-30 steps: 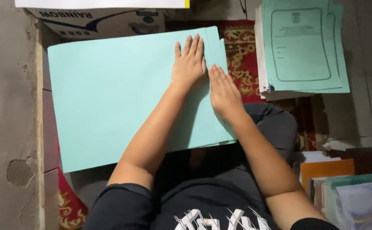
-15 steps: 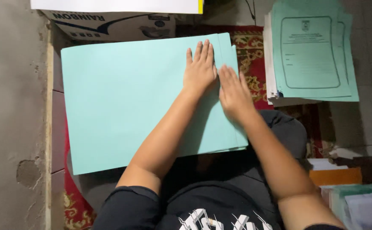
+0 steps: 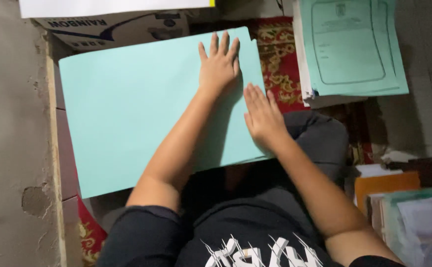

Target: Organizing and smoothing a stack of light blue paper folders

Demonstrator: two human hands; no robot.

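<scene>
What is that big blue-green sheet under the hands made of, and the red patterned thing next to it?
The blue-green sheet looks like thin matte card or paper: flat, even colour, crisp edges. The red patterned thing seems to be a woven rug, judging by its ornate pattern.

Both palms press flat on a large pale green sheet point(image 3: 137, 118): left hand point(image 3: 219, 66) near its far edge, right hand point(image 3: 263, 116) at its right edge.

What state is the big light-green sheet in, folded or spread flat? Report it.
Folded. The light-green sheet shows doubled edges near its right side, where the left hand and right hand press it flat.
</scene>
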